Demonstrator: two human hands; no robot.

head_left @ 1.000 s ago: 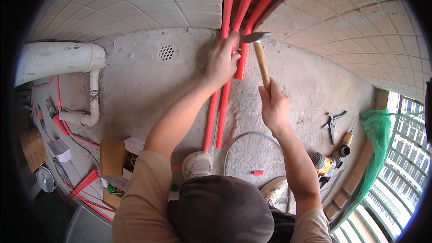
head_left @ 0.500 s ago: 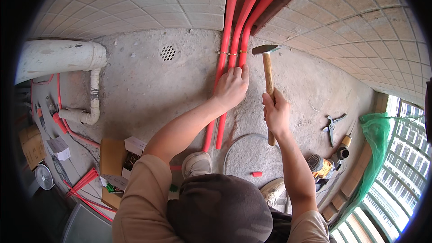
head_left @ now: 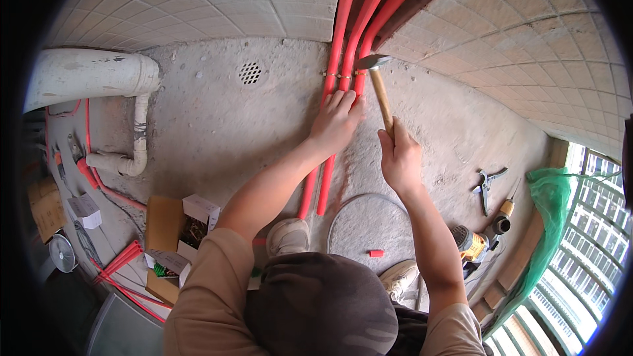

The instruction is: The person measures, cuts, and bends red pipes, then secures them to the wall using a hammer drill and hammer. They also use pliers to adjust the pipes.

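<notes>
Three red conduit pipes [head_left: 346,31] run down from the wall corner and out over the concrete floor. My left hand [head_left: 333,122] lies across them with its fingers bent over the tubes, just on the near side of a row of small metal clips [head_left: 344,76]. A hammer [head_left: 382,97] is in my right hand [head_left: 401,159], gripped around its wooden handle. Its metal head hangs beside the rightmost pipe, close to the clips; whether it touches them I cannot tell. What lies under my left palm is hidden.
A floor drain [head_left: 250,73] and a thick white pipe [head_left: 92,81] are on the left. Cardboard boxes [head_left: 165,224] stand nearer. On the right are a pipe cutter [head_left: 486,190] and a yellow power tool [head_left: 469,242]. A short red pipe piece [head_left: 376,253] lies on a round cover [head_left: 349,227].
The hammer head has moved left and slightly away from me, toward the clips, and its handle now tilts left. My right hand turned with it. My left hand stays on the pipes, fingers slightly shifted.
</notes>
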